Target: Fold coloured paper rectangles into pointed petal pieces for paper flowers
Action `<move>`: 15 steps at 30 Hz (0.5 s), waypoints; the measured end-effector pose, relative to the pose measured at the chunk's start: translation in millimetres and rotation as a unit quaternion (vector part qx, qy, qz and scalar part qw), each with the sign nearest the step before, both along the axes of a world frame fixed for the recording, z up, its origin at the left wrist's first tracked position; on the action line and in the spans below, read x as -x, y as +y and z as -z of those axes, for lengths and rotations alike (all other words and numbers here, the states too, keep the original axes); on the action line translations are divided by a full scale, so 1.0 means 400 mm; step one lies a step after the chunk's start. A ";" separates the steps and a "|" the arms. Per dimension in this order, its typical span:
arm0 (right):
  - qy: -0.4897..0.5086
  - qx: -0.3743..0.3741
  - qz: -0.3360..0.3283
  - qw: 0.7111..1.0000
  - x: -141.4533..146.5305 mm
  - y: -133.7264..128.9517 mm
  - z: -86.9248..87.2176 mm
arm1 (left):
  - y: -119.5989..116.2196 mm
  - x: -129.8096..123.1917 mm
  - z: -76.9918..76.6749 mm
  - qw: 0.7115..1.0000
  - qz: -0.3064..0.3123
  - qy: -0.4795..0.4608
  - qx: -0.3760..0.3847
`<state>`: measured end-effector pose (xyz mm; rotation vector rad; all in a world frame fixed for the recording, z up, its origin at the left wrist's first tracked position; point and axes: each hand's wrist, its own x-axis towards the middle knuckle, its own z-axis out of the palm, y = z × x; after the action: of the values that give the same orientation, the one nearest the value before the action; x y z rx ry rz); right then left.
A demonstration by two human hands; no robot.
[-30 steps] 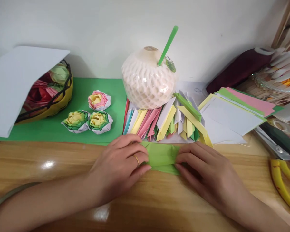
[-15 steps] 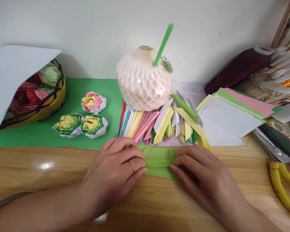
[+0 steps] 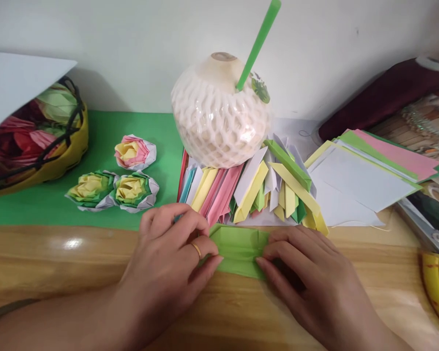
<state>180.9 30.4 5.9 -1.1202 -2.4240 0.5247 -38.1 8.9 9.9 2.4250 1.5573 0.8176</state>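
A light green folded paper (image 3: 239,249) lies on the wooden table, with crease lines across it. My left hand (image 3: 171,263), a ring on one finger, pinches its left end between thumb and fingers. At the right end, my right hand (image 3: 307,278) grips the paper the same way. Both hands cover the paper's ends. Just behind it, folded paper strips (image 3: 223,192) in pink, yellow, green, white and blue lie in a pile.
A wrapped coconut (image 3: 219,117) with a green straw (image 3: 259,44) stands behind the strips. Three paper flowers (image 3: 133,190) and a basket (image 3: 73,141) are left. Paper sheets (image 3: 362,170), a thread cone (image 3: 380,97) and yellow-handled scissors (image 3: 433,280) are right.
The view has shifted a little closer, so the surroundings sit further outward. My left fingers have lifted and bent slightly at the paper's left end; both hands still hold it.
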 end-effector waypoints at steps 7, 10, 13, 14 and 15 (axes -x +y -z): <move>0.018 0.020 0.001 1.000 0.003 -0.003 -0.001 | -0.010 -0.006 -0.007 0.997 -0.023 -0.021 0.076; 0.020 0.010 0.008 1.000 0.009 -0.005 -0.002 | -0.008 -0.008 -0.007 0.996 -0.019 -0.022 0.082; 0.016 0.002 0.015 1.000 0.013 -0.005 -0.001 | -0.004 -0.009 -0.001 0.997 -0.019 -0.017 0.075; 0.014 -0.001 0.017 1.000 0.014 -0.006 0.000 | -0.003 -0.009 0.002 0.997 -0.022 -0.012 0.071; 0.010 -0.003 0.020 1.000 0.015 -0.006 0.000 | -0.003 -0.010 0.006 0.997 -0.023 -0.005 0.067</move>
<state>174.9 27.9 5.8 -1.1535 -2.3794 0.5133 -34.3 7.9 7.7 2.2951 1.6157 0.7089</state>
